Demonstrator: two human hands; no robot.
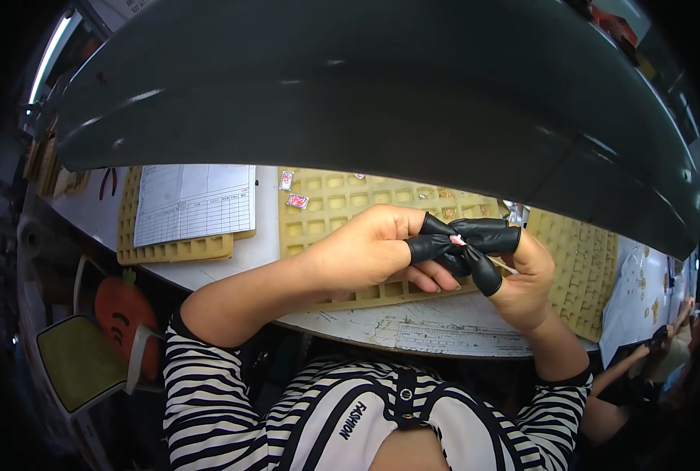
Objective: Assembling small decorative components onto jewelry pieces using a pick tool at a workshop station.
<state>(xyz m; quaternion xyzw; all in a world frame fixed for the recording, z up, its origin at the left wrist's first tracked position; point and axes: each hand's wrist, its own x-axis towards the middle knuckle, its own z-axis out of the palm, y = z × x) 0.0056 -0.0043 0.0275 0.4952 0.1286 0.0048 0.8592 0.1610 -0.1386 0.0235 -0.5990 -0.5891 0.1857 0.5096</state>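
Note:
My left hand (381, 250) and my right hand (515, 263) meet over a yellow compartment tray (314, 228), with black finger cots on several fingertips. Between the pinched fingertips of both hands shows a small white and pinkish piece (458, 240), mostly hidden by the cots. A thin pale stick (509, 268) pokes out beside my right thumb; whether it belongs to that piece I cannot tell. Small metallic, gold-coloured items (447, 212) lie in some tray cells beyond my hands. Two small labels with red marks, one of them a tag (297, 202), rest on the tray's left part.
A large dark lamp hood or cover (365, 102) hangs low over the table's far side. To the left, a printed form (197, 206) lies on another yellow tray (173, 253). A third tray (573, 267) stands right. A chair (83, 357) and another person's arm (632, 357) flank the table.

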